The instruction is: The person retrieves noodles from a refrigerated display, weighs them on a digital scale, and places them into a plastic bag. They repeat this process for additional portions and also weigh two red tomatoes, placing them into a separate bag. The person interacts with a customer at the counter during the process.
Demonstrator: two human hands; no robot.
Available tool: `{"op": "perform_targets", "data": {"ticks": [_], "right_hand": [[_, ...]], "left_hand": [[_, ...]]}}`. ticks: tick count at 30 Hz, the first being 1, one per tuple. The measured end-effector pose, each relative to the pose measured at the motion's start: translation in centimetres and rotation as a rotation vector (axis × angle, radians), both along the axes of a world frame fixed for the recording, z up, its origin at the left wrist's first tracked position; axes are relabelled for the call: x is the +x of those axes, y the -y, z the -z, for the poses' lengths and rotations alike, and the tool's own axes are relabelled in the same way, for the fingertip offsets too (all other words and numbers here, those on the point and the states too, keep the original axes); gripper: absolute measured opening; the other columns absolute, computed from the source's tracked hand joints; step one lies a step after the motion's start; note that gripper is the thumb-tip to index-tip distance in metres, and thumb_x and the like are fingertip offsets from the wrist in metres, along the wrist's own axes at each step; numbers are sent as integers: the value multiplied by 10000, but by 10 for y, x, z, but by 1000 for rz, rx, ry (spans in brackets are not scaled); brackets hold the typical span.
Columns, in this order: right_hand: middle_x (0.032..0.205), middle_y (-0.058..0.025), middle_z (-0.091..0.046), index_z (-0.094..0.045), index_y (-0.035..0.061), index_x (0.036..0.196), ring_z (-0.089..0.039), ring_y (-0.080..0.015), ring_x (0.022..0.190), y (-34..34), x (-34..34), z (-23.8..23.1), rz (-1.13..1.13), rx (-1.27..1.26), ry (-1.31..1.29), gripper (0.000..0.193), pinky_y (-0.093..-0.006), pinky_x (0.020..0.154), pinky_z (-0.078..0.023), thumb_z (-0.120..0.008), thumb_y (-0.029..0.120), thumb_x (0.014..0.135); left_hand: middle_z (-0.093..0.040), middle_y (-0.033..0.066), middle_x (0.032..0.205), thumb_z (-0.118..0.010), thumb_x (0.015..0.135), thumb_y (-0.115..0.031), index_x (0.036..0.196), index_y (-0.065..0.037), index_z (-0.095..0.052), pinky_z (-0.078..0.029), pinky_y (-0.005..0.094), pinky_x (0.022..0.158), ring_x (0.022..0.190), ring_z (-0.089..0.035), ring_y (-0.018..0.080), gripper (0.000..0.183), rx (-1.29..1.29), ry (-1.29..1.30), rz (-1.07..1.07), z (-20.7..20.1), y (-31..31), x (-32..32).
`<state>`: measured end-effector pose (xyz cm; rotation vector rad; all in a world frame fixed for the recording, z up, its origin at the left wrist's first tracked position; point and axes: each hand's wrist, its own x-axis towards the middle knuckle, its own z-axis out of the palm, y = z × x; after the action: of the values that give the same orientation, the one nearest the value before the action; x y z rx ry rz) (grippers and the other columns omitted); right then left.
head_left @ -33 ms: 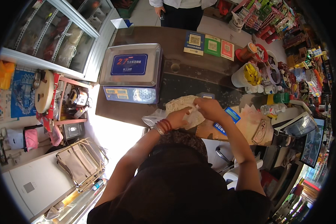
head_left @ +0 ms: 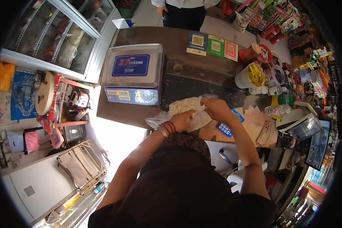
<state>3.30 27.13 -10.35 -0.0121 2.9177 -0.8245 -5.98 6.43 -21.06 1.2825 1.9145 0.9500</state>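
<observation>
My left hand (head_left: 183, 121), with red bead bracelets and a watch at the wrist, grips a clear plastic bag of pale noodles (head_left: 180, 106) from below. My right hand (head_left: 216, 108) pinches the top of the same bag just to the right. The bag rests on the dark brown counter (head_left: 186, 76), in front of a metal weighing scale (head_left: 133, 70) with a blue panel on its pan. A blue calculator (head_left: 226, 128) lies just under my right wrist.
Another person (head_left: 186, 13) stands across the counter. Three square code cards (head_left: 212, 45) lie at its far edge. A white bucket (head_left: 249, 76), jars and small goods crowd the right. A glass cabinet (head_left: 53, 38) stands left, a monitor (head_left: 317, 146) right.
</observation>
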Motion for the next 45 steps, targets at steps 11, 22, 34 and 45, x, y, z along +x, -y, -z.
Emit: {"op": "perform_targets", "data": {"ticks": [11, 22, 34, 45], "right_hand": [[840, -36, -588, -568, 15, 891, -579, -114, 761, -18, 42, -8, 586, -767, -256, 88, -273, 710, -477, -625, -22, 835], [805, -25, -582, -533, 73, 963, -595, -125, 770, 15, 69, -4, 876, -1303, -518, 100, -267, 695, -475, -582, 160, 960], [1024, -51, -568, -557, 54, 1033, -631, -176, 909, -3, 56, 5, 880, -1487, -622, 102, -272, 702, -490, -543, 35, 933], [1296, -107, -476, -563, 34, 1130, -486, -196, 1147, 25, 39, -50, 969, -334, -795, 223, -304, 926, -415, -536, 73, 912]], "left_hand": [[-660, 115, 903, -616, 870, -295, 1021, -83, -613, -491, 420, 716, 865, -634, 324, 260, 155, -206, -44, -70, -21, -33], [-621, 49, 676, -575, 911, -174, 952, -57, -664, -426, 252, 546, 601, -552, 98, 153, 52, 385, -358, -69, 23, -46], [-587, -14, 757, -592, 924, -104, 1160, -16, -629, -424, 194, 618, 655, -505, 45, 254, 156, 462, -490, -150, 46, -52], [-456, 106, 1354, -735, 784, -90, 1324, -106, -524, -484, 285, 832, 873, -613, 163, 580, 129, 120, 76, -197, 46, -7]]}}
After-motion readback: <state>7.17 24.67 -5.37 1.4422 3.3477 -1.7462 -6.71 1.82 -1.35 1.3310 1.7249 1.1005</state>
